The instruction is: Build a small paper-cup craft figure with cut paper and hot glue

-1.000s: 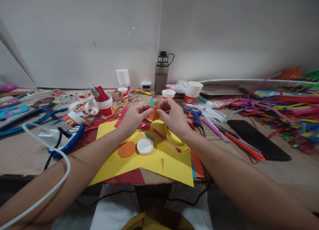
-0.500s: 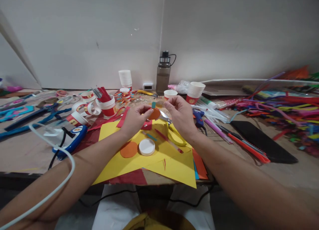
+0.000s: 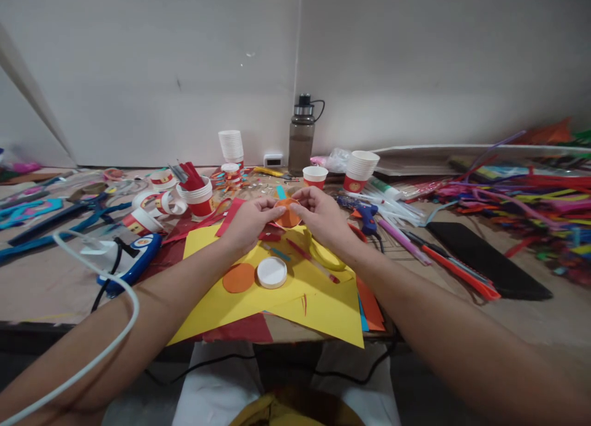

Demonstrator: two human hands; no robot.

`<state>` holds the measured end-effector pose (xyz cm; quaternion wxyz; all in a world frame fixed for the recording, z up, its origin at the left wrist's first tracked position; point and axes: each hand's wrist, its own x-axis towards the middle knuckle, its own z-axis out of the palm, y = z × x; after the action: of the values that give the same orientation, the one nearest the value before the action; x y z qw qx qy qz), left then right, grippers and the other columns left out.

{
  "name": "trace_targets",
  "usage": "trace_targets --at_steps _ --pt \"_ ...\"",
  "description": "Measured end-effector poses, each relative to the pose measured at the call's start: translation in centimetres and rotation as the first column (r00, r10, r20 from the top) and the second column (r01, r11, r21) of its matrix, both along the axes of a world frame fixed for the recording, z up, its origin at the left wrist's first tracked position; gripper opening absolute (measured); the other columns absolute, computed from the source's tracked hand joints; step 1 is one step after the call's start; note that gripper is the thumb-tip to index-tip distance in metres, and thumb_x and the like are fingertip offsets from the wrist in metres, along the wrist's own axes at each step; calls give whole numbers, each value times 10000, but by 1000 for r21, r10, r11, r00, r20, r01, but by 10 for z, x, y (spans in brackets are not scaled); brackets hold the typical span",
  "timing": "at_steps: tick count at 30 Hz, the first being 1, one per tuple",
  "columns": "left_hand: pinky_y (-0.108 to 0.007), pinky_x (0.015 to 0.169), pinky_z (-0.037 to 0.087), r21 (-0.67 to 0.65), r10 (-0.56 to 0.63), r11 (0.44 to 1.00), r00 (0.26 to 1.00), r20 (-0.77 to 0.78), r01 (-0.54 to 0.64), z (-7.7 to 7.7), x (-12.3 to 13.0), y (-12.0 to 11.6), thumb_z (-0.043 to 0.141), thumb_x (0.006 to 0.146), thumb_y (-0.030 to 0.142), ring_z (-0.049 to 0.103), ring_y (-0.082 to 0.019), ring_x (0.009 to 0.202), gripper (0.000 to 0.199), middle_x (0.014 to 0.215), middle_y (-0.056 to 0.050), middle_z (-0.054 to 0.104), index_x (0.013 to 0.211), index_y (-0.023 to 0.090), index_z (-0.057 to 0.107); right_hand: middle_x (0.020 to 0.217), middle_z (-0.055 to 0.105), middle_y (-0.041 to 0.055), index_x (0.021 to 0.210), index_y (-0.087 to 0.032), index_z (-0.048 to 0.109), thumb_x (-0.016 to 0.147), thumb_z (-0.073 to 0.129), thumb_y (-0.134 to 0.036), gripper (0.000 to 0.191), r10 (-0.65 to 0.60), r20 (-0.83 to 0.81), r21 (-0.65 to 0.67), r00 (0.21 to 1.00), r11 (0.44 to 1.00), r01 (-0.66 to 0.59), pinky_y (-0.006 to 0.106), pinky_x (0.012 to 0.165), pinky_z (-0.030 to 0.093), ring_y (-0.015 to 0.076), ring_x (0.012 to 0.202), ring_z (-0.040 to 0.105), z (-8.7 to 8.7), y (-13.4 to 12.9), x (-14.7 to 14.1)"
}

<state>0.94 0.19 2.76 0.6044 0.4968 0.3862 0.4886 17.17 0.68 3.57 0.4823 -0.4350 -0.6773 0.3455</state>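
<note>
working at a crowded worktop (image 3: 41, 290). spread over the near middle of it: a yellow sheet (image 3: 279, 300). raised over the sheet's far part, facing each other: left hand (image 3: 252, 223) and right hand (image 3: 318, 217). just below the right hand: a yellow handle loop (image 3: 325, 257). nearer in, flat on the sheet: a loose orange disc (image 3: 238, 278), with a white cap (image 3: 271, 272) just beside it.

smaller: a held orange disc (image 3: 289, 217), up off the sheet between both hands. grip on each side closed to a thumb-and-finger pinch, left on its left part, right on its right part. smallest: a blue strip (image 3: 281, 192), showing past the disc's far edge.

to handle well, probably best to pinch near the rim, thumbs level, pressing evenly so as not to crease what looks like thin paper; best also to leave the strip unbumped.

cut off at both sides: worktop. cut off low in view: forearms. out of sight: whatever adjoins the handle loop. hidden by the disc: its back and some fingertips. cannot tell whether fixed or merely resting: strip.
</note>
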Motion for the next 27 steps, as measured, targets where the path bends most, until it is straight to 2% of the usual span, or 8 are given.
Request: trace_targets --at_steps 5,9,12,18,23,27 --pt "-221 501 567 -105 53 994 984 169 -35 -2 -7 9 752 705 204 594 -85 542 179 721 -14 650 772 130 603 825 603 13 899 -195 527 876 527 -446 252 22 -162 -135 987 990 -44 255 606 495 118 692 578 2 4 2" --pt "-190 512 557 -161 132 982 965 226 -97 2 -8 10 717 734 149 596 -75 546 118 706 -17 656 739 131 601 801 600 12 880 -195 524 889 511 -449 255 0 -197 -176 980 984 -35 240 579 489 109 657 574 2 6 3" --pt "-182 504 545 -167 182 975 956 232 -145 4 -7 10 720 723 131 588 -73 537 117 683 -7 647 731 135 604 763 598 3 853 -193 527 890 514 -422 232 5 -172 -189 985 981 -38 223 550 466 97 611 559 0 6 3" --pt "-196 516 542 -138 208 974 955 210 -181 -1 -9 13 745 696 159 593 -84 569 150 711 -17 660 745 132 606 738 621 13 781 -187 538 891 504 -377 222 60 -47 -173 997 983 -67 220 508 451 95 566 556 -3 6 2" --pt "-197 530 541 -131 251 965 946 206 -228 -3 -12 17 757 687 141 591 -84 597 162 704 -8 637 706 129 597 709 630 22 744 -189 557 860 533 -325 180 13 118 -120 993 993 1 240 493 441 120 567 563 1 6 6" --pt "-205 533 543 -135 275 958 941 197 -252 -3 -14 19 779 673 149 583 -81 584 194 693 1 620 704 130 588 688 639 13 740 -189 580 837 559 -324 167 -47 153 -62 987 996 57 249 505 433 122 555 552 5 8 11"
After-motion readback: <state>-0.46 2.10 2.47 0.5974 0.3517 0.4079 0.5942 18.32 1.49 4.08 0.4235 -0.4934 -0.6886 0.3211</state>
